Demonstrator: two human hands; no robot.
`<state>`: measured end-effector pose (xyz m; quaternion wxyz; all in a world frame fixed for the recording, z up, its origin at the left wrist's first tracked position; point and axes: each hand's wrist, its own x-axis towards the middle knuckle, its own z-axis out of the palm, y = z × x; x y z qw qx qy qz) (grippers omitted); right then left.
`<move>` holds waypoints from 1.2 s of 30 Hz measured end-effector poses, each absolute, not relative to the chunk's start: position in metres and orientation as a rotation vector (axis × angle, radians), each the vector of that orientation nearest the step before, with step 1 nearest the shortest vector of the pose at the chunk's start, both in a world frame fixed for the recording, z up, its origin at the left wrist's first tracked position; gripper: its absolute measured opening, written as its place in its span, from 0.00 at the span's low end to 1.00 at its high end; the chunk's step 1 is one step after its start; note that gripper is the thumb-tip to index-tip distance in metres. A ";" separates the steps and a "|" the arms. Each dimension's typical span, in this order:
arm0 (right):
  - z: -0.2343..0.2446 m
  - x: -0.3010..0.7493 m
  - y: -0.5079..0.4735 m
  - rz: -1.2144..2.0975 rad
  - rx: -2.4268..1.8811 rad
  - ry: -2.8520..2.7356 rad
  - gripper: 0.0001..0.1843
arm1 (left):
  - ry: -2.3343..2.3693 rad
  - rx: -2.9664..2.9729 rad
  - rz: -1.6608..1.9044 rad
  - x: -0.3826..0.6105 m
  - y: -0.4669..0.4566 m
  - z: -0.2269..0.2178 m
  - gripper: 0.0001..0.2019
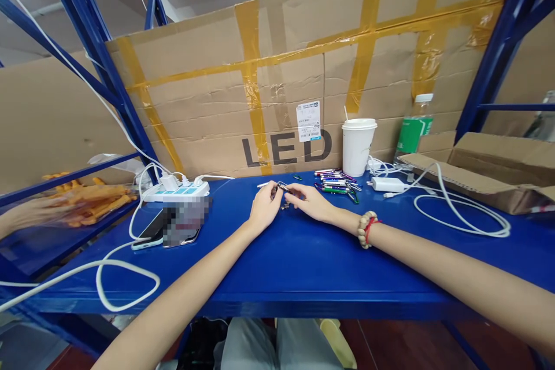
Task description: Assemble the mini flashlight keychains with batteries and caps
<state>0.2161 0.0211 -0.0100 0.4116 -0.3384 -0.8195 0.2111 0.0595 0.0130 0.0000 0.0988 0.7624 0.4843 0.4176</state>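
Over the blue tabletop (277,266) my two hands meet. My left hand (262,206) has its fingers closed on one end of a small dark metal clip (284,187), which looks like a carabiner. My right hand (311,202) pinches the clip's other end from the right. Fingers cover most of it, so its full shape is hidden. Just below the fingertips lie small metal bits (285,206), too small to name. Behind my right hand is a pile of slim coloured metal tubes with clips (338,183). A small green clip (297,177) lies apart from them.
A lidded white cup (358,147) and a green-labelled bottle (414,127) stand at the back. White cables and an adapter (387,184) lie right, beside an open cardboard box (489,170). Left are a power strip (184,191) and phones (158,225). Another person's hand (39,214) shows far left.
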 end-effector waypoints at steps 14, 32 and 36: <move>-0.008 0.215 0.016 0.700 -0.767 -2.058 0.21 | 1.249 2.327 1.021 0.056 0.023 -0.007 0.14; 0.005 0.247 0.044 0.627 -0.846 -1.725 0.16 | 1.535 2.506 0.863 0.056 0.011 0.007 0.15; 0.009 0.267 0.048 0.523 -1.007 -1.757 0.19 | 1.626 2.531 0.867 0.056 0.012 0.007 0.11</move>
